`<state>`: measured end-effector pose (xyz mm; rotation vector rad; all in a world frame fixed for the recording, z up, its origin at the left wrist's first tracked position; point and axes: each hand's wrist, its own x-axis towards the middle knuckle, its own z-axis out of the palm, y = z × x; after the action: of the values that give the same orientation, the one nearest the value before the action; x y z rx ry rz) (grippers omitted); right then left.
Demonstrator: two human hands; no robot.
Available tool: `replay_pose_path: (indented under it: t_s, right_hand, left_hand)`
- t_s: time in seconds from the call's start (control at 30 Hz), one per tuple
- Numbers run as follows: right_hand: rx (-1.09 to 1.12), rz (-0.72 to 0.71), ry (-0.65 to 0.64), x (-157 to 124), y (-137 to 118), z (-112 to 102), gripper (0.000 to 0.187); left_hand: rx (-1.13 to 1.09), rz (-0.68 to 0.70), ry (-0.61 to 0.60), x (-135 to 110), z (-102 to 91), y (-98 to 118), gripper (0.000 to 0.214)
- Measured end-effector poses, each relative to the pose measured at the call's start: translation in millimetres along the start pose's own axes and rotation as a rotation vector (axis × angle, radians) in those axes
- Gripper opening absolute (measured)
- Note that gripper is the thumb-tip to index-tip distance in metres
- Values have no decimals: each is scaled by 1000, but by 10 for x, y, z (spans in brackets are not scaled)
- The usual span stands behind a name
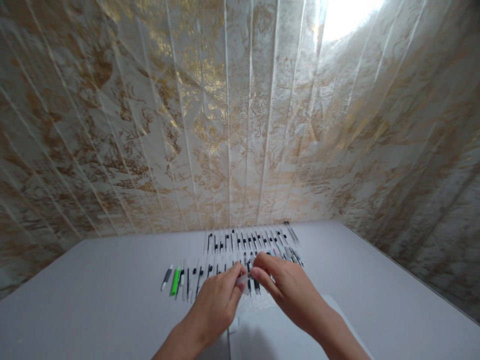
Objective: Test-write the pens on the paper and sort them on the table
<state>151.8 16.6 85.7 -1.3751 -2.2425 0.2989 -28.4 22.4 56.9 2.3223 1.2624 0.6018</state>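
Two rows of pens (240, 250) lie side by side on a white table (93, 300), most with clear barrels and black tips. A green pen (175, 281) and a grey one (166, 277) sit at the near row's left end. My left hand (217, 305) and my right hand (285, 287) meet over the near row. Both pinch the same small pale, translucent piece (243, 279) between thumb and fingertips; I cannot tell what it is.
A white sheet or pad (285, 335) lies on the table under my forearms. Marbled gold-and-white wall panels (225, 125) close off the back and the right side. A bright light (345, 17) glares at the top right.
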Motion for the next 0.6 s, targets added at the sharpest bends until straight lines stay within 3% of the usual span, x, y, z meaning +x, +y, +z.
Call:
replay_pose_path:
  t_s: [0.1,0.2,0.33,0.43,0.6]
  right_hand:
    - [13,-52,16,-2,-35,11,28]
    - [36,61,28,49,-57,106,36]
    - [400,201,-53,104,-29,191,48]
    - [588,232,-68,53,-5,162,47]
    - [444,154,71,-122,12,47,35]
  left_hand:
    - [46,3,2,6,-2,30,15]
    - [195,-23,32,7,0,46,15]
    - [307,-58,67,-1,19,67,19]
    - [232,-59,101,-8,72,118,19]
    - [-68,43,70,-39,108,220,18]
